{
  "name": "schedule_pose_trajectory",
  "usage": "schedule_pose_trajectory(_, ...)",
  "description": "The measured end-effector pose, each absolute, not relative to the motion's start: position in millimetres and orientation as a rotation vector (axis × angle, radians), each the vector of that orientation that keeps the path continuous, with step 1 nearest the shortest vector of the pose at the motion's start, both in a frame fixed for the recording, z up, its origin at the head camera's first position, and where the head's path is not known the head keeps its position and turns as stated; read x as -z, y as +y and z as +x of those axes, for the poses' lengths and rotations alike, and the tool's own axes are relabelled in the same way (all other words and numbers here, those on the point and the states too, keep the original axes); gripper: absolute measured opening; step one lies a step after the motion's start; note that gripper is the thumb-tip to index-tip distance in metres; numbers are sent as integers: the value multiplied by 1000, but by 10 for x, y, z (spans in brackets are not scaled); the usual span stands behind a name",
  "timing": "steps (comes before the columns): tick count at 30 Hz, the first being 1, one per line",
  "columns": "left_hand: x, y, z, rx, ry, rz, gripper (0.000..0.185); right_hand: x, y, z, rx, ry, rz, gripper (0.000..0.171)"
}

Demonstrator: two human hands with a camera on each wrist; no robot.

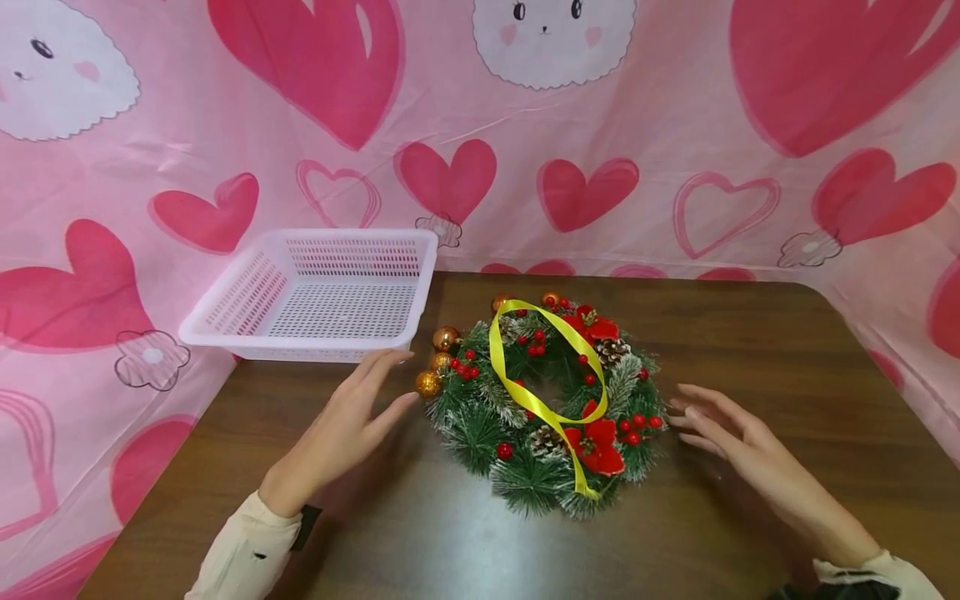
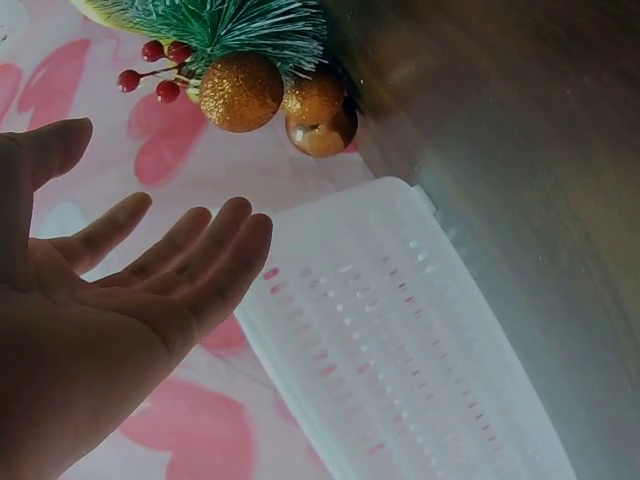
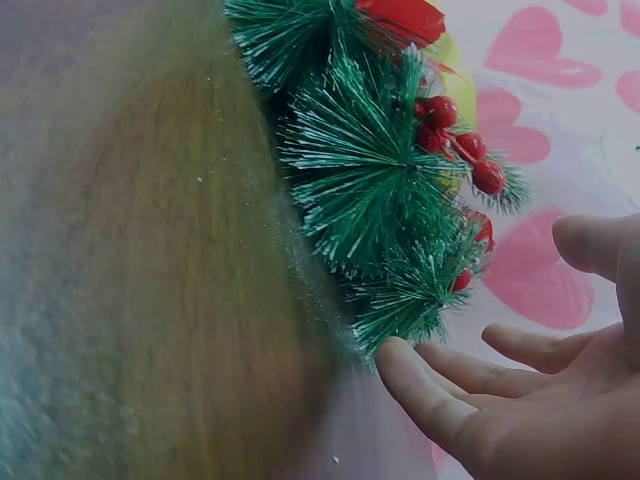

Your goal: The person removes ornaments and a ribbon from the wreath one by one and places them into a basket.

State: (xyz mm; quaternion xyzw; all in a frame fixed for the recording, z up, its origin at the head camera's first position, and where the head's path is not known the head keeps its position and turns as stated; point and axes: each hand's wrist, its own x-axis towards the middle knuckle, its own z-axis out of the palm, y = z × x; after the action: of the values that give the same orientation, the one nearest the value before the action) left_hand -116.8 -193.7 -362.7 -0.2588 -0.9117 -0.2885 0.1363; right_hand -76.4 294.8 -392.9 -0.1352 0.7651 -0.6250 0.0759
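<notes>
Wreath: a green pine wreath (image 1: 543, 408) lies flat on the brown table (image 1: 750, 350), between the two hands; it carries red berries, red poinsettia flowers, pine cones and frosted needle tips.
Ribbon: a yellow ribbon (image 1: 540, 367) loops across the wreath's open middle and trails over its near edge.
Baubles: three gold baubles (image 1: 437, 362) sit on the wreath's left rim, on the side facing the left hand.
Left hand: the left hand (image 1: 341, 429) is spread with straight fingers and grips nothing; its fingertips are just beside the wreath's left rim, near the baubles, and whether they touch cannot be told.
Right hand: the right hand (image 1: 731, 437) is likewise spread and holds nothing; the fingertips (image 3: 400, 365) lie right at the needle tips on the wreath's right rim, touching or all but touching.
Basket: a white perforated plastic basket (image 1: 315, 292) stands behind and to the left of the wreath, close to the baubles, overhanging the table's left edge.
Backdrop: a pink cloth (image 1: 600, 125) printed with hearts hangs behind the wreath and round the table's sides.
</notes>
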Motion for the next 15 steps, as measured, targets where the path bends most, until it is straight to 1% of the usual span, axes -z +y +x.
schedule_pose_trajectory(9,3650,-1912,-1229,943,-2660,-769,54,3929,2961,-805,1851,2207,-321,45)
schedule_pose_trajectory(15,3670,-1904,-1260,1034,-2655,-781,48,3951,2963,-820,1851,2167,-343,46)
